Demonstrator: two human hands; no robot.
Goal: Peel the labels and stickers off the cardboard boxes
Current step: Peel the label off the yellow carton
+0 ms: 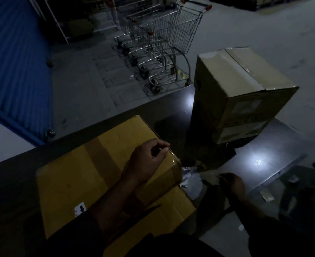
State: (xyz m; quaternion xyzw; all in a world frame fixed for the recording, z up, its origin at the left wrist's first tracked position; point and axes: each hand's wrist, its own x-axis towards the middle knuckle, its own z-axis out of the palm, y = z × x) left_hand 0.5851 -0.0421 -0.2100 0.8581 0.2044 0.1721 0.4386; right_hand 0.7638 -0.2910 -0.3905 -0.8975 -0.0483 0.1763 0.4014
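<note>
Since the light is so dim, go by feel as much as by sight on this one. The left hand (149, 160) sits on top of the yellow cardboard box (90, 175) at its far right edge, fingers curled with thumb and forefinger pinched together at the clear tape (175, 160) that wrinkles over that corner; whether it really has a tape end, I can't make out. The right hand (230, 182) is low beside the box in shadow, so whether it grips a scrap or nothing is anyone's guess. My take: get a nail under the lifted tape edge, pull low and slow along the box, not straight up, or the top paper layer probably rips with it. Use the right hand to brace the box. Peeled bits (191, 182) already lie on the dark table (275, 145). One small arrow sticker (80, 209) still sits on the near side, and the second cardboard box (241, 93) further back shows pale labels (246, 106) on its side.
</note>
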